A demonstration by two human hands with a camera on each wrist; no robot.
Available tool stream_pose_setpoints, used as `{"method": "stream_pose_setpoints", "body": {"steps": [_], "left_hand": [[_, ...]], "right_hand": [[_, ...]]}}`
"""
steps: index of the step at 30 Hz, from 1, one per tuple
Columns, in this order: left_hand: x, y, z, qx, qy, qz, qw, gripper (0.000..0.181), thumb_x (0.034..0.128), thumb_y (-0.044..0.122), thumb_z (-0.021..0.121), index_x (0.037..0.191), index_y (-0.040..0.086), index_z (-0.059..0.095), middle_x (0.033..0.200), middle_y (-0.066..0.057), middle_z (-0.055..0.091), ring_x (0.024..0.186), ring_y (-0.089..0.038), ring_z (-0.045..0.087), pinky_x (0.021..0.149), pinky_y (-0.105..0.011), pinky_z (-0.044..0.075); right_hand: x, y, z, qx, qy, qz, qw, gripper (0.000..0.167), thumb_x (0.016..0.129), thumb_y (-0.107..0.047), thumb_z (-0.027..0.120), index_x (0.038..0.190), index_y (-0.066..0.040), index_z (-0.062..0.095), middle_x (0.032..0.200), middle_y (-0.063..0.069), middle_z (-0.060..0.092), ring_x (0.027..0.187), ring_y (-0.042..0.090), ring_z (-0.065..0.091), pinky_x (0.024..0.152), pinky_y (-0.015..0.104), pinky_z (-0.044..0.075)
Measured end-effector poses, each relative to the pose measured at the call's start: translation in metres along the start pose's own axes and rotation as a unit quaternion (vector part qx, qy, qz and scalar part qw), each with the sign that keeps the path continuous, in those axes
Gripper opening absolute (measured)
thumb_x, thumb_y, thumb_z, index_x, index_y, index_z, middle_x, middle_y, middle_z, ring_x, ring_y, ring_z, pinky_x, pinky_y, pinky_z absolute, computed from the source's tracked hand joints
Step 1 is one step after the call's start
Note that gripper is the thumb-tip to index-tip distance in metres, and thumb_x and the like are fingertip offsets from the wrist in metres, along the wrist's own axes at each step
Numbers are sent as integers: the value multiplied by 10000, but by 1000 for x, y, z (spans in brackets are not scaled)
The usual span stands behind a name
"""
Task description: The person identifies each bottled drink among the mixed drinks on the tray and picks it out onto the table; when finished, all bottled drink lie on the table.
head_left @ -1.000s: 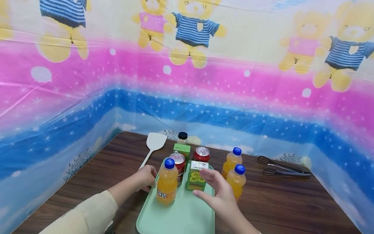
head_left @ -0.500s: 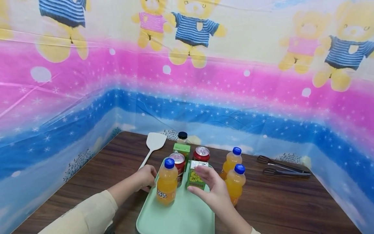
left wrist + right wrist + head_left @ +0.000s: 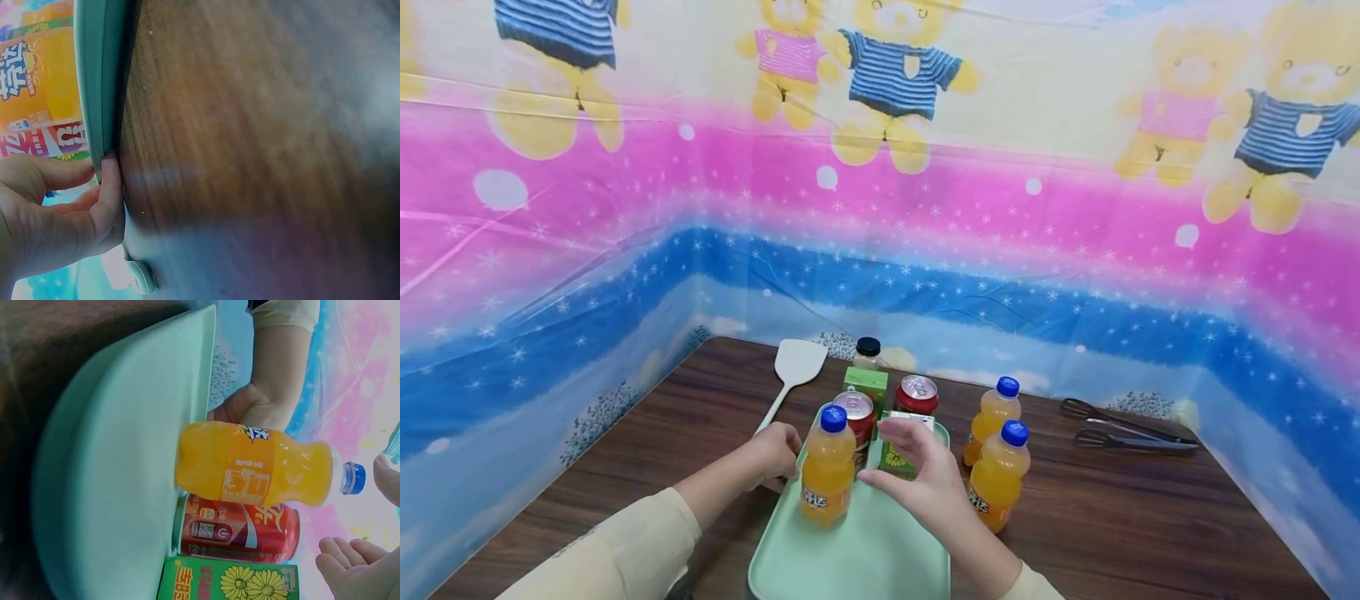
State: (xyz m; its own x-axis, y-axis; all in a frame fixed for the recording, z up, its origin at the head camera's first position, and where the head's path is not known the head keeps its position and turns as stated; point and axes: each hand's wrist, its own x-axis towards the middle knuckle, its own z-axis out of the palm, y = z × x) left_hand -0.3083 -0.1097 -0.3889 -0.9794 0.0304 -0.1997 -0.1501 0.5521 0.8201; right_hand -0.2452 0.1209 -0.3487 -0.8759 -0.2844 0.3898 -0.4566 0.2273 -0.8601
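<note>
A light green tray (image 3: 887, 554) lies on the wooden table. My left hand (image 3: 777, 454) pinches its left rim between thumb and fingers, seen closer in the left wrist view (image 3: 69, 209). On the tray stand an orange soda bottle (image 3: 827, 475) with a blue cap, a red drink can (image 3: 857, 410) behind it, and a green drink carton (image 3: 898, 457) with yellow flowers. My right hand (image 3: 925, 479) hovers above the tray with spread fingers, right of the bottle and apart from it. It partly hides the carton. In the right wrist view the bottle (image 3: 250, 464) stands beside the can (image 3: 237, 529).
Two more orange soda bottles (image 3: 997, 479) stand right of the tray. Near its far end are another green carton (image 3: 867, 383), another red can (image 3: 917, 395) and a black-lidded jar (image 3: 868, 353). A white spatula (image 3: 800, 362) lies back left, black-headed kitchen utensils (image 3: 1131, 429) at right.
My right hand has moved left over the tray, from the carton's right side toward the orange soda bottle, uncovering more of the front right bottle. The left hand stays at the tray rim.
</note>
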Motion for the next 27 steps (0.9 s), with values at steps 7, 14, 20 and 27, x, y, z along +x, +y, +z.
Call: {"method": "stream_pose_setpoints", "body": {"steps": [7,14,20,27], "left_hand": [[-1,1,0,-67,-24,11,10000,253,722,-195,624,891,-31,531,823,-151,527,692,-235,593,537,-382,553],[-1,0,0,-86,-18,43,10000,251,718,-198,615,887,-33,530,819,-150,525,690,-237,598,529,-378,552],[0,-1,-1,-131,-30,9,9999,260,713,-201,616,888,-31,528,831,-154,523,702,-236,595,527,-379,552],[1,-1,0,-124,-33,29,9999,263,709,-198,613,894,-30,531,822,-151,519,678,-239,596,524,-378,552]], "right_hand": [[3,-1,8,-80,-111,31,9999,557,751,-200,792,1234,-104,529,1228,59,578,1152,177,534,980,469,400],[9,-3,21,-153,-106,127,9997,602,740,-194,800,1253,-83,505,1241,59,565,1156,172,530,973,401,416],[12,-2,29,-147,-168,88,9997,619,742,-185,799,1259,-53,486,1221,72,566,1134,217,538,965,428,423],[17,2,35,-223,-163,272,9992,608,736,-239,806,1233,-57,507,1176,53,576,1078,222,552,938,440,449]]}}
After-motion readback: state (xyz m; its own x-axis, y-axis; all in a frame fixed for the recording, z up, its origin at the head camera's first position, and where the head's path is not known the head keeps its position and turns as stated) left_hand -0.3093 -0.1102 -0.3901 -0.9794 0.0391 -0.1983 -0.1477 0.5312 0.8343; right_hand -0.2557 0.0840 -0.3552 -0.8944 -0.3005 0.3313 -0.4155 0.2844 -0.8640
